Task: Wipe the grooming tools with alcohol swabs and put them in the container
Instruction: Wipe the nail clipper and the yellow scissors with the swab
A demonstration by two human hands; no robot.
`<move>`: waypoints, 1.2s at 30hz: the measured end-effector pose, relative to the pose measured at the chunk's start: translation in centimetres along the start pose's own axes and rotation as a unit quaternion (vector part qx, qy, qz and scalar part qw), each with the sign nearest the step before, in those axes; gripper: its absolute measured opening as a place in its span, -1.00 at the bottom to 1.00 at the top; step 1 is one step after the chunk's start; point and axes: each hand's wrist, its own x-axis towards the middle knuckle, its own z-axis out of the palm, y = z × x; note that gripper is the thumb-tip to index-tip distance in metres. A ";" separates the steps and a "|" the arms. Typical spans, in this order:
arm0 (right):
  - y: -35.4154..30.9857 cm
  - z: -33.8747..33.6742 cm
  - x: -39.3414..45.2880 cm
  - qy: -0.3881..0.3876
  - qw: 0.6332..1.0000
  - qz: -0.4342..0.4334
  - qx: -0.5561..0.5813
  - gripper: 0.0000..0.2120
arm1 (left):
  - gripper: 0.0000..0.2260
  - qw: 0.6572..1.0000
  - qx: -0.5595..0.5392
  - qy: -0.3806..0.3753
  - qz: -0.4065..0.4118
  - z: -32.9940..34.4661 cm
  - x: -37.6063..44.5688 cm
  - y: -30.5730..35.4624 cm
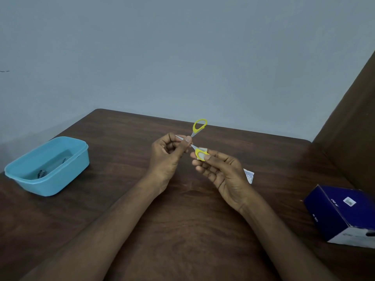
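Observation:
Small scissors (199, 125) with yellow handles are held spread apart above the middle of the brown table. My left hand (167, 157) pinches them near the pivot and blades, one yellow loop sticking up and away. My right hand (220, 172) pinches a white alcohol swab (202, 157) around the lower yellow handle, thumb on top. The light blue container (47, 166) sits at the left of the table, with a small dark tool (41, 173) lying inside it.
A torn white swab wrapper (249, 175) lies on the table just behind my right hand. A dark blue box (345, 214) stands at the right edge. A brown panel (353, 126) rises at the far right. A grey wall backs the table (121, 199).

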 end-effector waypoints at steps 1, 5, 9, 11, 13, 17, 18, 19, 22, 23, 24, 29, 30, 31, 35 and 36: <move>0.1 0.1 0.0 0.013 1.000 -0.006 -0.014 -0.79 | -0.79 1.000 0.010 0.001 0.002 -0.1 0.0 -0.1; 0.4 0.1 0.0 0.067 0.996 -0.032 -0.054 -0.78 | -0.82 1.000 0.018 0.013 0.011 -0.3 0.3 -0.4; 0.6 -0.2 0.1 0.115 0.990 -0.049 -0.057 -0.80 | -0.86 0.999 -0.014 0.043 -0.016 -0.1 0.5 -0.5; 0.7 -0.3 0.1 0.149 0.984 -0.082 -0.052 -0.89 | -0.86 0.998 -0.025 0.060 -0.027 -0.1 0.6 -0.4; 0.8 -0.7 0.1 0.185 0.961 -0.145 -0.147 -0.93 | -0.83 0.996 -0.020 0.075 -0.034 -0.1 0.5 -0.3; 1.0 -0.9 -0.3 0.206 0.867 -0.271 -0.363 -0.93 | -0.77 0.998 0.026 0.060 -0.010 0.4 -0.1 -0.3; 0.9 -0.9 -0.4 0.207 0.849 -0.297 -0.384 -0.92 | -0.77 0.998 0.045 0.053 -0.001 0.5 -0.3 -0.2; 0.9 -0.8 -0.5 0.204 0.828 -0.325 -0.410 -0.92 | -0.76 0.997 0.061 0.046 0.008 0.6 -0.5 -0.1; 0.8 -0.6 -0.8 0.178 0.732 -0.383 -0.534 -0.94 | -0.73 0.996 0.085 0.026 0.019 0.7 -0.7 -0.1; 1.0 -0.4 -0.8 0.166 0.709 -0.386 -0.566 -0.93 | -0.72 0.996 0.088 0.026 0.017 0.7 -0.7 -0.1; 1.1 -0.2 -0.7 0.158 0.698 -0.381 -0.586 -0.93 | -0.73 0.996 0.086 0.028 0.014 0.8 -0.7 -0.2; 1.3 -0.3 -0.6 0.153 0.709 -0.351 -0.593 -0.95 | -0.76 0.998 0.047 0.044 -0.009 0.6 -0.3 -0.5; 1.3 -0.3 -0.7 0.164 0.701 -0.339 -0.606 -0.95 | -0.77 0.998 0.038 0.045 -0.016 0.4 -0.2 -0.6; 1.2 -0.3 -0.7 0.175 0.691 -0.326 -0.621 -0.95 | -0.78 0.998 0.032 0.045 -0.023 0.3 -0.1 -0.7; 1.3 -0.7 -0.6 0.145 0.681 -0.320 -0.643 -0.94 | -0.78 0.999 0.026 0.028 -0.035 0.4 0.0 -0.9; 1.3 -0.9 -0.5 0.126 0.688 -0.332 -0.633 -0.93 | -0.78 0.999 0.033 0.027 -0.023 0.4 0.0 -0.8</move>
